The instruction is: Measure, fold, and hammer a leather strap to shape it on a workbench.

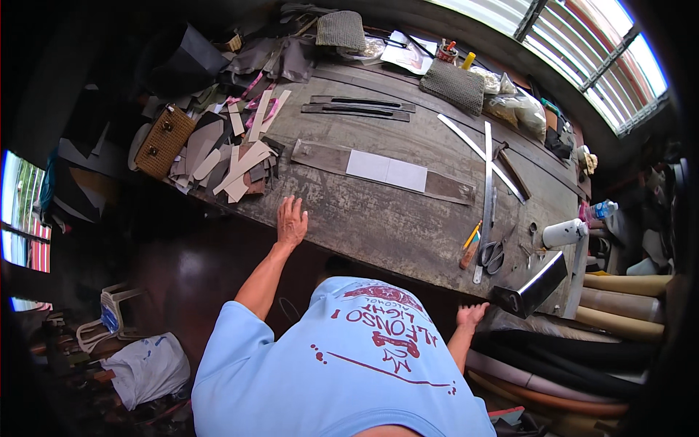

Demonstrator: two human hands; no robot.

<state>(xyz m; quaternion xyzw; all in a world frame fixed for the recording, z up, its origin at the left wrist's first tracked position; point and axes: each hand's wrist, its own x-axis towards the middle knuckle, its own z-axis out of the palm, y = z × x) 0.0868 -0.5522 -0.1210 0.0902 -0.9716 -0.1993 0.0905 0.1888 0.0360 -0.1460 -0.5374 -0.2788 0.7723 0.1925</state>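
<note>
1. Reaching over the near edge of the worn table (349, 222), the left hand (292, 222) has its fingers stretched forward and slightly parted.
2. Low on the right, the right hand (472, 315) is at the table's near edge, beside the black box (535, 288); its fingers look loosely bent, but I cannot tell whether they pinch anything.
3. Ahead of the left hand, a long dark strip (317, 157) lies across the middle of the table, with a white panel (386, 172) on top of it.
4. Beyond that strip, two slotted dark pieces (357, 109) lie side by side.
5. Near the left hand, pale and dark scraps (244, 171) lie heaped, next to a tan woven bag (166, 138).
6. Toward the right, a metal ruler (488, 182) crosses a pale straight strip (459, 136), with a hammer (514, 172) just beside them.
7. Scissors (493, 256) lie near the ruler's lower end; a white bottle (564, 233) is farther right, beyond the black box.
</note>
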